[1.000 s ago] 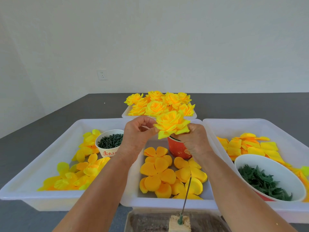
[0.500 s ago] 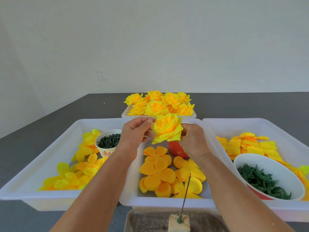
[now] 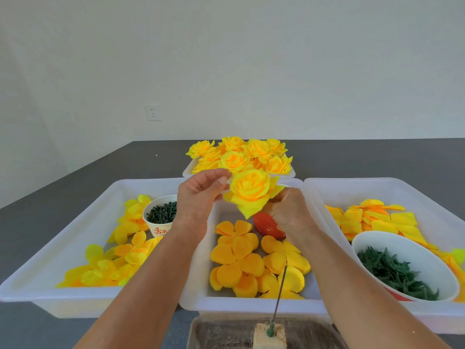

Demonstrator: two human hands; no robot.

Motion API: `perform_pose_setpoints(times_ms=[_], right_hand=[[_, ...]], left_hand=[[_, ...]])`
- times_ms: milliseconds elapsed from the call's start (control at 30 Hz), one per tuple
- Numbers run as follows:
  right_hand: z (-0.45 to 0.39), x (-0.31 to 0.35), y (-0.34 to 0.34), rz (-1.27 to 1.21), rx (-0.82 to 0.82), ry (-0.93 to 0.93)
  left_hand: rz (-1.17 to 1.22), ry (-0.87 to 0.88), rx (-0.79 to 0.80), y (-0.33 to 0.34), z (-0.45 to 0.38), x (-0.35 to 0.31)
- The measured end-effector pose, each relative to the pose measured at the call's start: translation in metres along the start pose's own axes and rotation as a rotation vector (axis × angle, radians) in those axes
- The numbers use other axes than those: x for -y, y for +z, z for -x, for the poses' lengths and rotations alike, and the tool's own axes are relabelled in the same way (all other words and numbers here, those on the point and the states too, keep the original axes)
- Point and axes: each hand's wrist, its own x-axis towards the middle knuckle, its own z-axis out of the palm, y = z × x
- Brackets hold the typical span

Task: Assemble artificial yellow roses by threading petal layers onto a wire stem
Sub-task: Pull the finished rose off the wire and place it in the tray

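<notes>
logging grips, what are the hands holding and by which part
The rose: right hand grips its underside, behind the petals; left hand pinches a left outer petal.

rose [image 3: 250,195] | turned to face camera, nudged left | left hand [image 3: 198,197] | pinch shifted to outer petal edge

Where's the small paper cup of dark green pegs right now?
Head view: the paper cup stands in the left tray near its far right corner, among yellow petals, just left of the left hand.
</notes>
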Motion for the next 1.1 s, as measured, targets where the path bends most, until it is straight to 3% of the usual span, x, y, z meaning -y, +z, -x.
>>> perform_pose_setpoints(times_ms=[133,333,467,733,833,1100], right_hand=[[0.001,0.0,-0.003,-0.201,-0.082,0.128],[0.001,-0.001,-0.004,-0.165,-0.101,0.151],[0.0,0.002,-0.003,0.009,-0.061,0.007],[0.005,0.007,-0.004,0.047,-0.091,-0.157],[0.007,0.008,-0.004,0.056,-0.088,-0.176],[0.011,0.011,-0.004,0.073,-0.085,-0.212]], left_hand=[[-0.091,0.085,-0.005,0.002,0.002,-0.001],[-0.279,0.199,0.077,0.005,0.004,0.002],[-0.397,0.227,0.05,0.005,0.002,0.004],[-0.503,0.3,-0.013,0.004,0.001,0.006],[-0.379,0.219,0.018,0.004,0.002,0.004],[-0.107,-0.191,0.031,0.002,0.001,0.001]])
